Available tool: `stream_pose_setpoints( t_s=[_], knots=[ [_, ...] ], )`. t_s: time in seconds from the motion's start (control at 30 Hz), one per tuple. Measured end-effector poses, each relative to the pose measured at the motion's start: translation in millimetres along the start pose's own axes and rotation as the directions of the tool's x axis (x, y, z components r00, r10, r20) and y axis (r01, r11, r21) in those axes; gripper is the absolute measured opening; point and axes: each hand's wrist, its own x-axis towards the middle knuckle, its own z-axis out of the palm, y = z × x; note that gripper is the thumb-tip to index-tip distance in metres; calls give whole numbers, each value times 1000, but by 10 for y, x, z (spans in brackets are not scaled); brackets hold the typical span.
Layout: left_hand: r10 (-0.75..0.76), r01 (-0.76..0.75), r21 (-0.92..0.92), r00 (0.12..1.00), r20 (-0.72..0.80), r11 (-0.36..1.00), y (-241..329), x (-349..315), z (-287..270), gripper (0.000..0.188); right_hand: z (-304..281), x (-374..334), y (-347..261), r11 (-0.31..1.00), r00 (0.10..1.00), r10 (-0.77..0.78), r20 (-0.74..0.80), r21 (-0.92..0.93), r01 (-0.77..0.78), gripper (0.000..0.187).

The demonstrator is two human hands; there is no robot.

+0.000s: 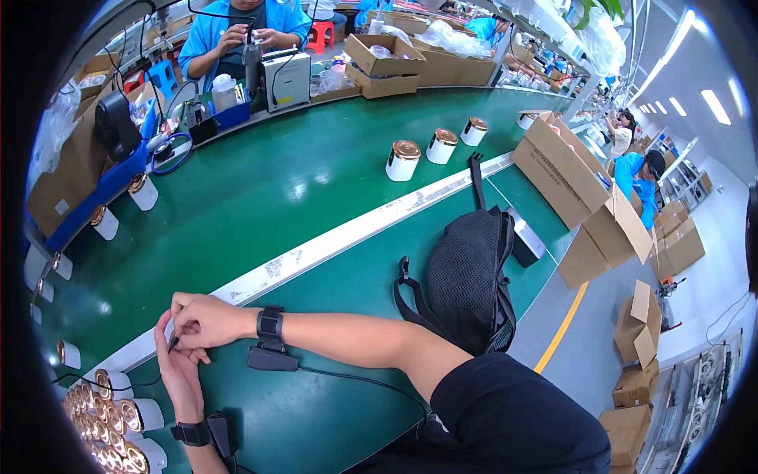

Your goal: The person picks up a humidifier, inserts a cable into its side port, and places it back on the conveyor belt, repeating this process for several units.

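Observation:
Both my hands meet over the near side of the green workbench. My right hand (209, 320) pinches a small dark piece against the fingers of my left hand (178, 370). A thin black cable (142, 385) runs from the left edge to my left hand, and the dark piece looks like its end. The fingers partly hide it. Close by on the left stand several white canisters (146, 415) with shiny copper-coloured tops, packed together. Black straps with small dark boxes sit on both my wrists.
A black mesh bag (470, 276) lies beside my right arm, next to a silver-and-black box (525, 237). More canisters stand on the green conveyor (316, 174) past a white rail (347, 237). Open cartons (564, 170) are at right. A person in blue (245, 39) works opposite.

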Motion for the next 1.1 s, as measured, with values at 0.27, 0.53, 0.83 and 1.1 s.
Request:
stream_pose_setpoints(
  t_s=[0.27, 0.53, 0.83, 1.1],
  knots=[
    [28, -30, 92, 999, 25, 995, -38, 19, -112, 38, -28, 39, -45, 986, 997, 83, -8, 144, -81, 24],
    [-2, 1, -96, 1000, -12, 995, 135, -133, -843, 26, 425, 363, -60, 695, 903, 423, -75, 667, -270, 15],
    [-108, 108, -241, 994, 15, 965, 309, -696, -1323, 18, 1032, 163, -587, 772, 890, 439, -121, 557, -305, 15],
    [-69, 66, -245, 998, -3, 967, 341, -884, -1375, 26, 1161, 146, -771, 751, 884, 456, -100, 576, -323, 14]
  ],
)
